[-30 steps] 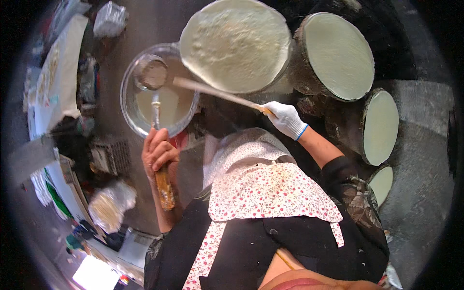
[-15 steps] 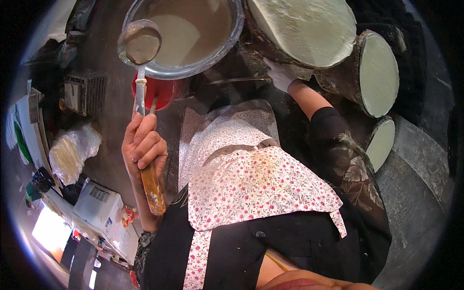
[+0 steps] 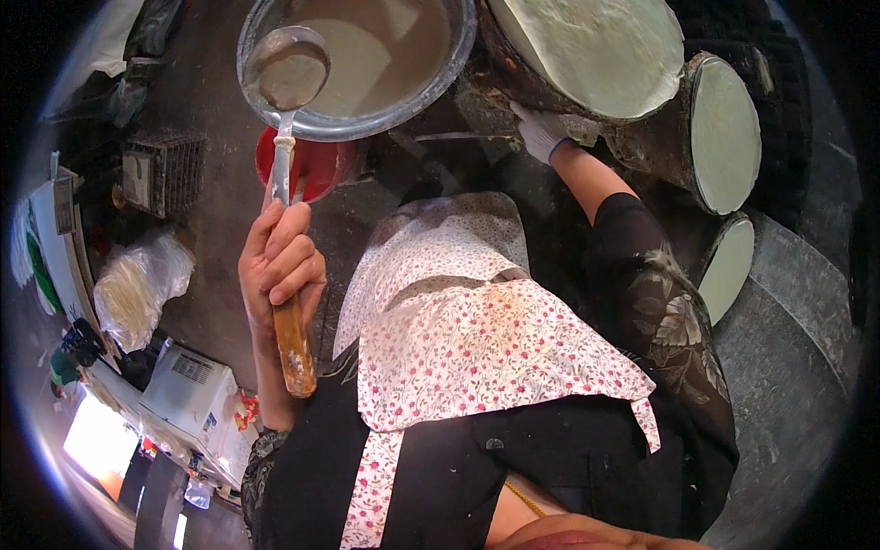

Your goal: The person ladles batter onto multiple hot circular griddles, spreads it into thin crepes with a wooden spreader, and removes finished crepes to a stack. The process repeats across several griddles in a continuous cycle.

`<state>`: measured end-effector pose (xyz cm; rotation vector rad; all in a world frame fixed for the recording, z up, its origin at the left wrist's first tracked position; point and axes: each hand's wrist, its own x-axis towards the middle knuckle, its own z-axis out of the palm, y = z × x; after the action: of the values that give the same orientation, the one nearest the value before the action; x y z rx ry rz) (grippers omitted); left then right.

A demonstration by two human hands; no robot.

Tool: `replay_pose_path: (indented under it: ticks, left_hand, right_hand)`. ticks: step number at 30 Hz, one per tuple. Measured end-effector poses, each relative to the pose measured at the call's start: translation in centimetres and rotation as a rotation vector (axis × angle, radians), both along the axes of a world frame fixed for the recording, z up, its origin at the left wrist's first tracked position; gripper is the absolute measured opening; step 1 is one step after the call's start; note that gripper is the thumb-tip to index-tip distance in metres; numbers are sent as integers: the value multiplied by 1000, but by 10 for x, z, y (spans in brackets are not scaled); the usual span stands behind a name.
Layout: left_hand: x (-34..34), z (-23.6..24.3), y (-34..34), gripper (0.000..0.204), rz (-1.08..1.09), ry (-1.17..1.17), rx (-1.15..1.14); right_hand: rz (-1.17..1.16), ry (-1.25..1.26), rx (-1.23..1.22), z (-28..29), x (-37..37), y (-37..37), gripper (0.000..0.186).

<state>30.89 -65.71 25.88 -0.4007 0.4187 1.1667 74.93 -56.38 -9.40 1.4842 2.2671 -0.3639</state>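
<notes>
My left hand [image 3: 286, 257] is closed round the wooden handle of a metal ladle [image 3: 291, 75]. Grey-beige batter-like liquid fills the ladle's bowl, which hangs over the near left rim of a large metal basin [image 3: 380, 126]. The basin holds the same kind of liquid. In a white glove, my right hand [image 3: 543, 134] reaches to the lower side of a big dark round drum [image 3: 596, 55] with a pale, creamy top. One finger of it is stretched out along the drum's underside; the others are partly hidden, and I cannot tell how firmly they touch.
Just below the basin stands a red bucket [image 3: 316, 170] with a stick-like handle in it. Two more pale-topped round drums [image 3: 724, 133] curve down the right. Leftward are a wire crate [image 3: 165, 174], a clear plastic bag [image 3: 142, 284] of pale stuff and a white box-shaped appliance [image 3: 188, 385].
The ladle and my left hand have shifted slightly right and up, with the bowl now farther over the basin. My right hand has stayed by the drum, its outstretched finger a little higher.
</notes>
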Motion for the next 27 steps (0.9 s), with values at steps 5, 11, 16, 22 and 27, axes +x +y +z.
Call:
replay_pose_path:
  ticks: [5, 11, 16, 22, 27]
  left_hand:
    - [7, 1, 3, 22, -47, 23, 34]
    - [14, 2, -3, 24, -33, 30, -1]
    - [14, -1, -5, 27, -15, 29, -4]
    - [6, -4, -11, 26, -4, 10, -17]
    - [10, -1, 1, 35, -54, -147, -37]
  right_hand:
    - [118, 55, 39, 11, -18, 7, 34]
    - [-75, -56, -140, -3, -31, 20, 54]
    - [-167, -11, -152, -12, -38, 29, 55]
    - [-23, 112, -127, 31, -33, -5, 59]
    - [-301, 507, -249, 118, -6, -93, 32]
